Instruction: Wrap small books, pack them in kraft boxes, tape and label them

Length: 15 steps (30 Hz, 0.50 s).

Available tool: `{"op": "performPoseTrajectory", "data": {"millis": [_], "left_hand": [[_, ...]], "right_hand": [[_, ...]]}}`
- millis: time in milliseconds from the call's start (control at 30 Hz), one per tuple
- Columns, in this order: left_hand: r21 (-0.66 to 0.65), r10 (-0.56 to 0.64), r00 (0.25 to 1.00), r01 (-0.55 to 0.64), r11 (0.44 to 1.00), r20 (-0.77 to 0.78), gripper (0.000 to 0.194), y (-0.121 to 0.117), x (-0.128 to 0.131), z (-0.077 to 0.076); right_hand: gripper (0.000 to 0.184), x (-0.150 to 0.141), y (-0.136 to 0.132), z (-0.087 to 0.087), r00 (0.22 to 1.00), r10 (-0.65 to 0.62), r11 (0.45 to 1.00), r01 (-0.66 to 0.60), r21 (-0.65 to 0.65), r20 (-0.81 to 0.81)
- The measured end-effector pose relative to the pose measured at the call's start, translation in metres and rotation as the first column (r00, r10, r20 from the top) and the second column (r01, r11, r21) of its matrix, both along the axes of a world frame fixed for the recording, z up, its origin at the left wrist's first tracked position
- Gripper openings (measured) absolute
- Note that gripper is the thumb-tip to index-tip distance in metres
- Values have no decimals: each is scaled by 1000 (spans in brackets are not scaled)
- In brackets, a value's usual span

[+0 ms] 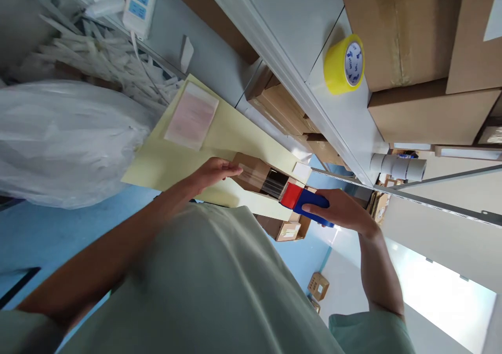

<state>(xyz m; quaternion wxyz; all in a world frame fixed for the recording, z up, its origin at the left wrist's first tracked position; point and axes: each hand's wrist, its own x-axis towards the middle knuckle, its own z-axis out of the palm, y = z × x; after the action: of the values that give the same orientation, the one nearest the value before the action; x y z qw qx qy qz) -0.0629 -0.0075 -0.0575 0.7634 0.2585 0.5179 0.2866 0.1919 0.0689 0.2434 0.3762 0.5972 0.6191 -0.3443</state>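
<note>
My right hand [345, 210] is wrapped round the blue handle of a red and blue tape dispenser [304, 200], whose head rests against a small cardboard box [254, 173]. Clear tape runs along the top of the box. My left hand [214, 172] lies on the box's near end with its fingers stretched flat and pressed on the cardboard. The box sits on a pale yellow sheet [172, 160] on the work surface. My green shirt fills the lower middle of the view.
A yellow tape roll [345, 64] stands on a grey shelf beside large cardboard boxes [427, 56]. A big white plastic bag [58, 134] lies at left, a power strip [139, 1] at top left. White rolls [398, 167] sit under the shelf.
</note>
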Motion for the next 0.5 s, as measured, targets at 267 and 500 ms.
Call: {"op": "performPoseTrajectory", "data": {"millis": [267, 500], "left_hand": [[86, 5, 1000, -7, 996, 29, 54, 3, 31, -38], [83, 72, 996, -68, 994, -47, 48, 2, 53, -48]], "right_hand": [[64, -19, 4, -27, 998, 3, 1000, -4, 20, 56], [65, -18, 5, -29, 998, -8, 999, 6, 32, 67]]}}
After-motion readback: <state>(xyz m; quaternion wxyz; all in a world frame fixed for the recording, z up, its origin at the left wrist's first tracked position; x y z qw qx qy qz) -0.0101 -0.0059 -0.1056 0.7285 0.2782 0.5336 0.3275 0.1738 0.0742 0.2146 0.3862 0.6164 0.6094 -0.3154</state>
